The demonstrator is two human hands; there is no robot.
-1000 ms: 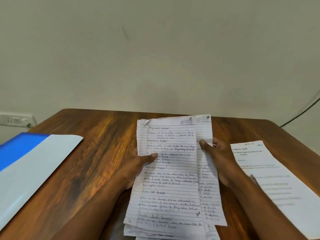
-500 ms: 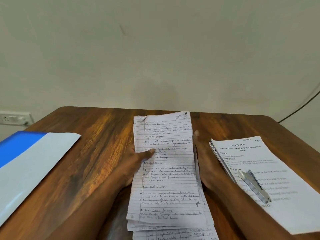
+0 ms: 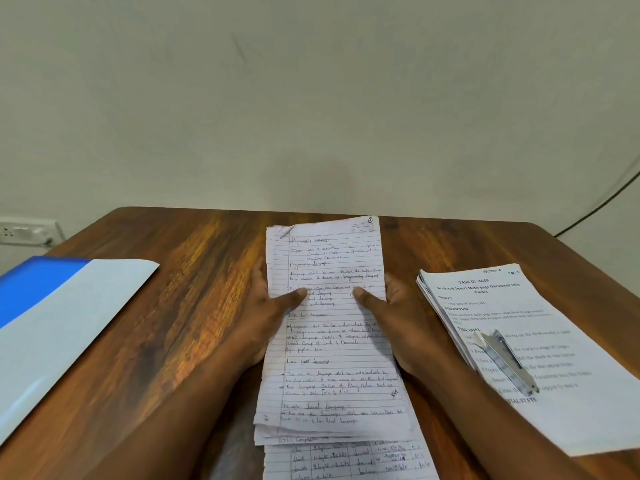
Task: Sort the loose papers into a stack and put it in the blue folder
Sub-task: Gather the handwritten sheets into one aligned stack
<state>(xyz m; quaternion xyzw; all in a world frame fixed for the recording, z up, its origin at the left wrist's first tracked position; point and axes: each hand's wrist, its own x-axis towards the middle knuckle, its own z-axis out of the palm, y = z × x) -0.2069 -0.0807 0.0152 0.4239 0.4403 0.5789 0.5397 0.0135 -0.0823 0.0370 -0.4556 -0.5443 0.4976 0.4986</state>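
A stack of lined, handwritten papers is held upright-tilted above the middle of the wooden table. My left hand grips its left edge with the thumb on the top sheet. On the right edge, my right hand grips the same way, thumb on the front. Lower sheets stick out unevenly at the bottom. The blue folder lies at the table's left edge, its pale inner flap showing over the blue cover.
A pile of printed sheets lies on the right side of the table with a metal stapler on top. A wall socket sits at the far left and a dark cable runs down the wall on the right.
The sheet that jutted out on the right has been squared in behind the top sheet. My right hand moved from that sheet to the stack's right edge, thumb on the front.
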